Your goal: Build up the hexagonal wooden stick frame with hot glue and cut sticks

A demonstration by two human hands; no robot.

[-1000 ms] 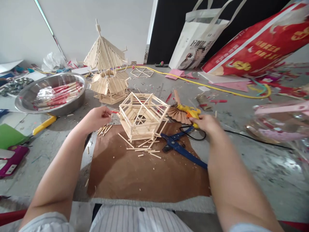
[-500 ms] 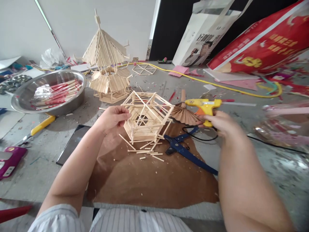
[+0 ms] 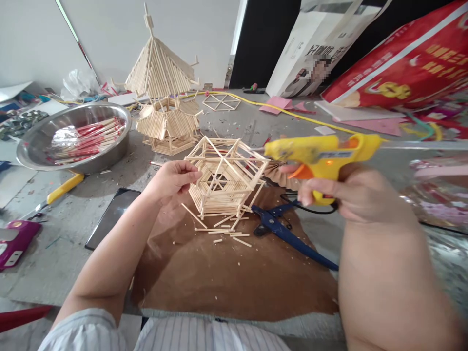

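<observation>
My right hand [image 3: 351, 192] is wrapped round a yellow hot glue gun [image 3: 310, 148], raised above the table with its nozzle pointing left. The nozzle tip is close to the right corner of a six-sided wooden stick frame [image 3: 223, 202]. At the frame's upper left corner, my left hand [image 3: 179, 180] is closed in a pinch, thumb against fingers. Bars cross over the frame's open top, and its walls are stacked sticks. Loose cut sticks [image 3: 230, 233] lie in front of it on a brown sheet [image 3: 234, 287]. Blue-handled cutters [image 3: 288, 234] rest to its right.
Behind stands a stick pagoda [image 3: 161, 73]. On the left are a steel basin [image 3: 29, 153] of packaged sticks, a yellow-handled tool [image 3: 65, 189] and a dark flat tablet [image 3: 111, 219]. A yellow cable [image 3: 292, 117] crosses the back, near a red bag [image 3: 405, 63] and a white bag [image 3: 310, 48].
My right hand has lifted the glue gun up and nearer to me, bringing its nozzle beside the frame's right corner. My left hand stays at the frame's left corner.
</observation>
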